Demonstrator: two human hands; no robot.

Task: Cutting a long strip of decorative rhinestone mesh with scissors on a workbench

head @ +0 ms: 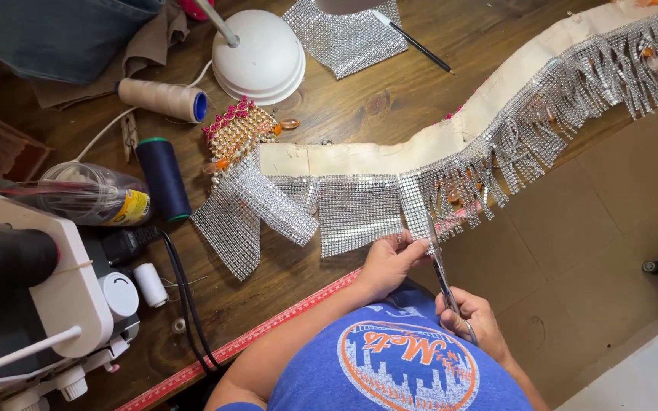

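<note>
A long cream fabric band (390, 144) lies across the wooden table (359, 91), edged with silver rhinestone mesh and fringe (542, 122) that hangs over the table's front edge. My left hand (390, 262) pinches the lower edge of a rhinestone mesh panel (359, 213) at the table's edge. My right hand (475, 318) holds metal scissors (439, 262) by the handles, blades pointing up into the mesh just right of my left fingers. A pink and gold beaded ornament (237, 133) sits at the band's left end.
A white lamp base (260, 57), beige thread spool (163, 99), dark blue spool (163, 176), plastic bottle (93, 194) and loose rhinestone mesh piece (344, 34) with a black pen (419, 44) lie on the table. A white sewing machine (47, 304) stands at left. A red measuring tape (268, 335) runs along the table's front edge.
</note>
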